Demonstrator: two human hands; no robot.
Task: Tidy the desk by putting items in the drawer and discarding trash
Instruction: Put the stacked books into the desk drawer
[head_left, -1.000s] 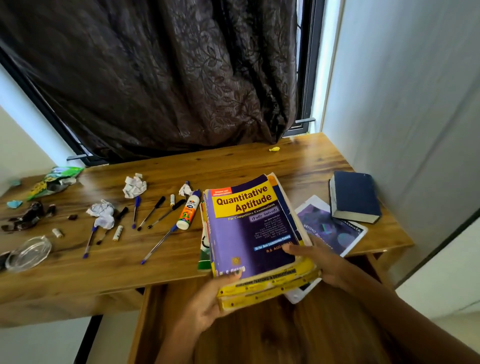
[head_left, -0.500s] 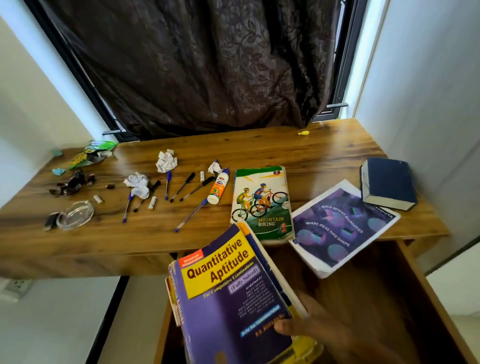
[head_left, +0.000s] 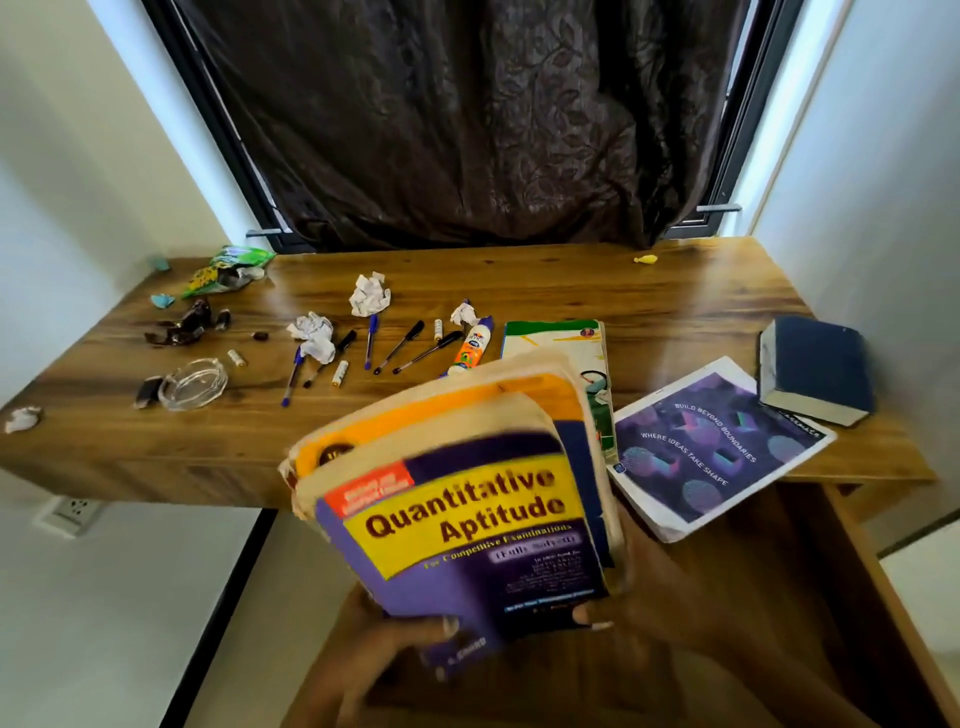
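Observation:
I hold a stack of two thick books, the top one a purple and yellow "Quantitative Aptitude" book (head_left: 467, 530), tilted up over the open wooden drawer (head_left: 810, 597). My left hand (head_left: 384, 654) grips its near lower corner, thumb on the cover. My right hand (head_left: 644, 618) grips the right edge, mostly hidden behind the books. On the desk (head_left: 571, 291) lie a green "Mountain Biking" book (head_left: 561, 343), a purple-cover booklet (head_left: 717, 452) overhanging the drawer, and a dark blue book (head_left: 815, 369).
Several pens (head_left: 400, 345), a glue bottle (head_left: 470, 348), crumpled papers (head_left: 369, 293), small batteries (head_left: 340, 373), a glass ashtray (head_left: 192, 384), wrappers (head_left: 228, 270) and dark scraps (head_left: 182, 327) lie across the desk's left half. A dark curtain (head_left: 467, 119) hangs behind. A wall rises at right.
The books have been lifted off the desk and tilted up toward me over the drawer. My left hand now grips the near corner. The green book beneath is uncovered.

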